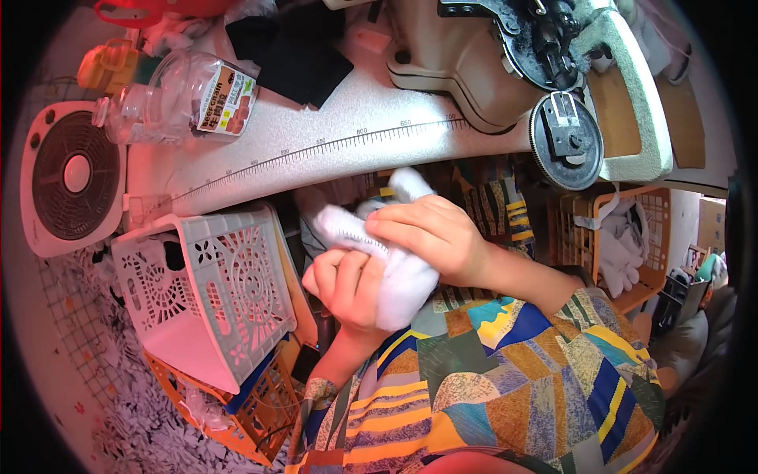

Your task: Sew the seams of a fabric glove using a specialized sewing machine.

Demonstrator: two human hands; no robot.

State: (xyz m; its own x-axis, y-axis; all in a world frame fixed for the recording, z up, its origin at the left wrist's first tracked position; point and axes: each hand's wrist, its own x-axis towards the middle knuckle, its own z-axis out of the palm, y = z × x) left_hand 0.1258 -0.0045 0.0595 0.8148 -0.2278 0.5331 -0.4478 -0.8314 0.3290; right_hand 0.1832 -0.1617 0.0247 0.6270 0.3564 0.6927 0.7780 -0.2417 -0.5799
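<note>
A soft white fabric piece, most likely a sock (407, 288), is bunched between my hands in front of the table edge. It has a row of small dark marks along one fold, and fuzzy white ends stick out above my fingers. My left hand (347, 288) is closed round its lower left side, fingers curled in. From the right, my right hand (433, 237) grips the upper part, with the thumb hidden behind the fingers. Whether it is one piece or a pair, I cannot tell.
Above stands a white table (316, 154) with a printed ruler edge, bearing a sewing machine (450, 71) with a black handwheel (565, 142), a clear jar (178, 99) and dark cloth (288, 51). Left are a fan (75, 174) and white basket (237, 292); right, an orange basket (572, 229).
</note>
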